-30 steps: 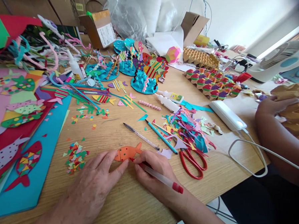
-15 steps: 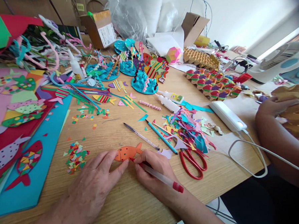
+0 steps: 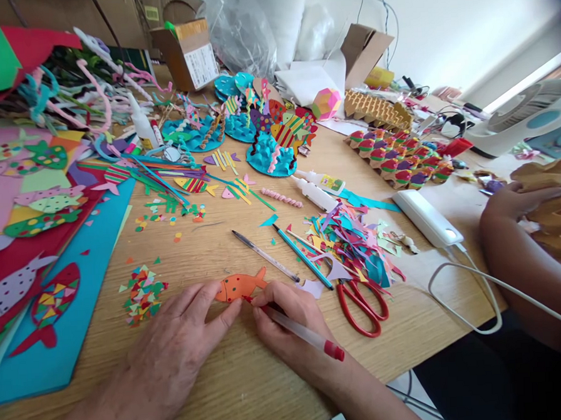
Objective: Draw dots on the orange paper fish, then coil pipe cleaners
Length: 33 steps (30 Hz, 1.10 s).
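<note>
An orange paper fish (image 3: 242,285) with small dark dots and a drawn gill line lies on the wooden table in front of me. My left hand (image 3: 174,341) holds its head end down, with fingertips and thumb at the edge. Between the fingers of my right hand (image 3: 293,322) is a red gel pen (image 3: 303,330), its tip touching the fish's lower edge near the tail. A black pen (image 3: 265,255) and a teal pencil (image 3: 303,256) lie just beyond. Red-handled scissors (image 3: 361,309) rest to the right, their blades partly under paper scraps.
A heap of cut paper strips (image 3: 352,237) lies right of the pens. Small paper bits (image 3: 144,294) are piled at left beside blue sheets (image 3: 93,276). Glue bottles (image 3: 315,194), blue egg-carton pieces (image 3: 271,155) and a white power bank (image 3: 426,218) stand farther off. Another person's arm (image 3: 522,254) is at right.
</note>
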Motion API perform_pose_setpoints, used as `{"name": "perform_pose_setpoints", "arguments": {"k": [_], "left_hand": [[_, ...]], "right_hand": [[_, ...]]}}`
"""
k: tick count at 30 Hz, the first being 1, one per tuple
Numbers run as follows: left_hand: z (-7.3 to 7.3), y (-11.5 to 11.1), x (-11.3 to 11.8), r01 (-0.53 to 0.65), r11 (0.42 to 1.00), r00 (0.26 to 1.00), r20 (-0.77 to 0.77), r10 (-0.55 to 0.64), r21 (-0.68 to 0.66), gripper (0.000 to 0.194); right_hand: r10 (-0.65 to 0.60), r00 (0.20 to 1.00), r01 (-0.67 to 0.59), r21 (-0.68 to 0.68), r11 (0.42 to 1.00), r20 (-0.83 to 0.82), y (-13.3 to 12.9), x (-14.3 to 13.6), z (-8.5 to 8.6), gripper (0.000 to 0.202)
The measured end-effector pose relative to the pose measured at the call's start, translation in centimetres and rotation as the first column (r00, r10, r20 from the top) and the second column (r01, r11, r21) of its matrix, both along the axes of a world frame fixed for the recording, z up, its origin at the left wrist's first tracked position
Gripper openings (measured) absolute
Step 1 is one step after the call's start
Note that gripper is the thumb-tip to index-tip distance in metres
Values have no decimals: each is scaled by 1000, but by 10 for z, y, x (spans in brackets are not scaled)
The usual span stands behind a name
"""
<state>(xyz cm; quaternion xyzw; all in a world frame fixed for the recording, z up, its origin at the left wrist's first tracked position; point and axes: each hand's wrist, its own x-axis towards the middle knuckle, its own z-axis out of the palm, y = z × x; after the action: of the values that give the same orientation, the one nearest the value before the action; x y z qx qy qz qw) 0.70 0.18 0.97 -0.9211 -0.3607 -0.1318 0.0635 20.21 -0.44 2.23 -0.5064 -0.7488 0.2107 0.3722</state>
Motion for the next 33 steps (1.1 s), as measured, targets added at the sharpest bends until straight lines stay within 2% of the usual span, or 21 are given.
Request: {"name": "perform_pose_setpoints", "arguments": {"k": [7,14,24,29,33], "left_hand": [[0,1,-1,3,1000,1000,-1,-3,-16,55],[-8,-6,3,-98,992,995,-3,98,-75,57],[-5,-7,3,-76,993,997,-14,76,-86,57],[-9,-7,2,-101,988,995,-3,102,-119,57],[-11,-7,2,-72,991,997,20,75,-112,57]], "right_hand": [[-4,1000,4,5,1000,1,-1,0,0,13],[5,1000,-5,-4,1000,4,0,0,-1,13],[-8,1000,8,-16,1000,11,-1,1,-1,13],[1,1000,-1,-29,1000,19,-1,0,1,12],[-13,1000,13,-23,1000,5,-1,0,0,12]]}}
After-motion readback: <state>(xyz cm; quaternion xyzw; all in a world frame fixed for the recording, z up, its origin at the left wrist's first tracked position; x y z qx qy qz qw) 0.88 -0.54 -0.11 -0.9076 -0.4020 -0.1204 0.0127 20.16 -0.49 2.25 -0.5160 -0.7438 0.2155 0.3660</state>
